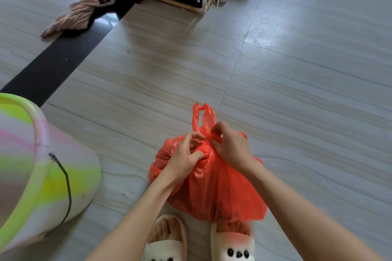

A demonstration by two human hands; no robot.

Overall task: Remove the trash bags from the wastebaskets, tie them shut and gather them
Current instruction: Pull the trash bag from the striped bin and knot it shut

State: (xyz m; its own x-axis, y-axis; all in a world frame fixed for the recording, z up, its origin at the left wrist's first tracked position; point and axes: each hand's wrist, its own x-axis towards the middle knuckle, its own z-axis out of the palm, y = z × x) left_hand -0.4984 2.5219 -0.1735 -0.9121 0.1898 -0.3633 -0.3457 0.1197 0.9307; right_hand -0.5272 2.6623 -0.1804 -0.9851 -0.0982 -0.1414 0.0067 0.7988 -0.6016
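Two hands work at the neck of one red trash bag (214, 188), which stands on the tiled floor (297, 70) just in front of the person's slippers (232, 241). The left hand (186, 154) has its fingers curled around gathered plastic at the bag's mouth. The right hand (230, 144) pinches the base of the handle loops (202, 116), which stand upright above the knuckles.

Step in hand, as judged: tying the bag shut. To do it well, keep the neck bunched tight and low, cross the two handles, and draw them apart evenly so the thin film does not tear; hold the body steady on the floor while the knot seats.

A striped green-and-pink wastebasket (42, 176) lies tilted at left, apart from the bag, with a dark wire handle.

Not resolvable: whether a first knot is already formed, since the fingers cover the crossing. The bag's contents are hidden. The basket's interior is cut off by the frame edge. No second bag is visible.
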